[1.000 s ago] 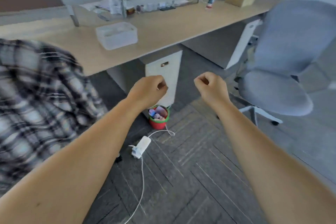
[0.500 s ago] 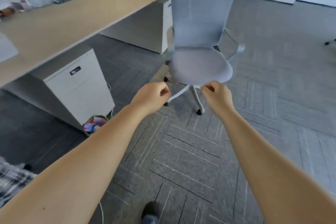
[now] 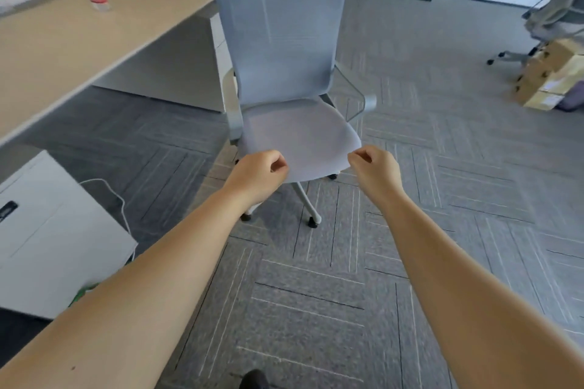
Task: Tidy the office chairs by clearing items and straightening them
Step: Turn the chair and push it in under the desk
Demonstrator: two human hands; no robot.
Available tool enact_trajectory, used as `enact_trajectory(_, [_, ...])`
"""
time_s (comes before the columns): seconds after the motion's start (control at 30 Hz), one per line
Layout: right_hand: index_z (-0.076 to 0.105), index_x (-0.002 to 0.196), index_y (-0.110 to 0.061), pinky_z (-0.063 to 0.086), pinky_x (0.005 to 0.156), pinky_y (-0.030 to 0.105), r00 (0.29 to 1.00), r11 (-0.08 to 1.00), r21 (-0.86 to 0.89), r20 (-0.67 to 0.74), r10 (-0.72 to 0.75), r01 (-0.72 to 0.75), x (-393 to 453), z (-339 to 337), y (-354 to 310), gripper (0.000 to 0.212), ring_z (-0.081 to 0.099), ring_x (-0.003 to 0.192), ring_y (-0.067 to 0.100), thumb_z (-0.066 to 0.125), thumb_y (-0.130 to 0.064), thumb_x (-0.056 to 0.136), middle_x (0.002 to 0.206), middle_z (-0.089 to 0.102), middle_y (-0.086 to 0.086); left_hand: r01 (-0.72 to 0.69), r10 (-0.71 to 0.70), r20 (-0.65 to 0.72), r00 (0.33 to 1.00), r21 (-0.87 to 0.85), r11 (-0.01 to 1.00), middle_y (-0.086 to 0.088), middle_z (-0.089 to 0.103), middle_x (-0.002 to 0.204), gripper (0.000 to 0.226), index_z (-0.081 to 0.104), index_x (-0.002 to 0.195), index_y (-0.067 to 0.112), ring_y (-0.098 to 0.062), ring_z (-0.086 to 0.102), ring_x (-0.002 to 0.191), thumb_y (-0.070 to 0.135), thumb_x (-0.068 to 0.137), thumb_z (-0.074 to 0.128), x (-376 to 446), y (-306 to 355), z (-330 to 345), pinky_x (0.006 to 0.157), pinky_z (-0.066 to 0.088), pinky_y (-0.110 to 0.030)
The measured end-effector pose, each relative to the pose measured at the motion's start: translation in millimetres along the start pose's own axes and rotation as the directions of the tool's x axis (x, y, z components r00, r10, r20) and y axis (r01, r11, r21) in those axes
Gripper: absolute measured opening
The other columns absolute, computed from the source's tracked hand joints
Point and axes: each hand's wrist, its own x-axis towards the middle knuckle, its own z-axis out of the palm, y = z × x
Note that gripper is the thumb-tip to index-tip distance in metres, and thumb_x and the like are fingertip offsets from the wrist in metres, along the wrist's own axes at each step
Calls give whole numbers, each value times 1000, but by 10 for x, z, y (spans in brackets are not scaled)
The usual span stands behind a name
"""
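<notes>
Both grips clenched on nothing — left hand and right hand hover before the bare-seated office chair, standing angled beside the desk — a careless shove could roll it crooked.

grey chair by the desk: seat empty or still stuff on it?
Empty. The chair stands upright with its seat bare. The left hand and right hand hover curled before it, holding nothing.
</notes>
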Motion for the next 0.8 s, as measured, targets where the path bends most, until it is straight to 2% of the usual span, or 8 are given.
enact_trajectory(0.13, [58, 85, -6, 27, 49, 24, 1000, 1000, 0, -30, 7, -7, 522, -73, -26, 15, 36, 53, 13, 45, -14, 84, 61, 45, 0, -14, 14, 15, 1000, -22, 1000, -9, 65, 105, 21, 60, 98, 8, -25, 57, 99, 22, 90, 47, 591, 95, 28, 79, 41, -32])
enact_trajectory(0.27, [54, 83, -10, 29, 48, 24, 999, 1000, -6, -30, 19, -19, 1091, -148, 13, 10, 39, 55, 11, 45, -14, 85, 62, 46, -4, -14, 15, 21, 1000, -37, 999, -9, 65, 107, 21, 60, 99, 8, -25, 57, 102, 22, 90, 47, 1124, 222, 123, 80, 41, -31])
enact_trajectory(0.37, [51, 75, -11, 29, 48, 24, 1000, 1000, -10, -8, 19, -19, 1595, -236, 81, 11, 38, 55, 10, 45, -14, 84, 62, 45, -4, 6, -6, 7, 1000, -42, 999, -9, 65, 107, 21, 61, 99, 8, -25, 57, 101, 22, 90, 48, 1552, 320, 233, 80, 41, -30])
enact_trajectory(0.43, [46, 63, -16, 27, 48, 25, 1000, 1000, -16, -2, 9, -9, 1971, -312, 122, 21, 36, 54, 10, 45, -13, 84, 60, 43, -4, 23, -24, -12, 1000, -40, 999, -8, 66, 106, 20, 61, 97, 9, -24, 57, 100, 22, 90, 48, 1858, 395, 314, 76, 38, -27])
enact_trajectory(0.5, [43, 60, -19, 26, 48, 25, 1000, 999, -32, 22, -4, 4, 2415, -416, 170, 25, 36, 54, 10, 45, -12, 84, 59, 43, -4, 48, -51, -50, 997, -54, 997, -8, 66, 105, 18, 61, 96, 10, -25, 58, 100, 22, 90, 48, 2226, 488, 431, 77, 39, -29])
enact_trajectory(0.6, [56, 80, -11, 28, 49, 23, 997, 998, -55, 72, -13, 17, 2913, -556, 203, 12, 40, 56, 11, 45, -13, 85, 61, 47, -2, 82, -87, -74, 993, -67, 994, -8, 66, 102, 18, 62, 96, 9, -25, 58, 100, 20, 89, 49, 2670, 605, 590, 79, 41, -30])
enact_trajectory(0.67, [62, 93, -5, 30, 51, 24, 995, 997, -69, 102, -18, 25, 3325, -664, 258, 19, 43, 60, 15, 46, -13, 85, 65, 50, 1, 112, -120, -92, 988, -88, 990, -5, 63, 94, 16, 62, 94, 10, -24, 58, 96, 19, 89, 49, 3031, 729, 733, 74, 38, -26])
enact_trajectory(0.8, [61, 97, -6, 36, 55, 26, 991, 997, -75, 135, -12, 22, 4055, -767, 392, 20, 46, 63, 14, 46, -13, 85, 65, 49, -6, 168, -181, -86, 980, -138, 976, 1, 57, 87, 8, 56, 83, 19, -18, 52, 85, 20, 88, 50, 3644, 886, 984, 71, 35, -24])
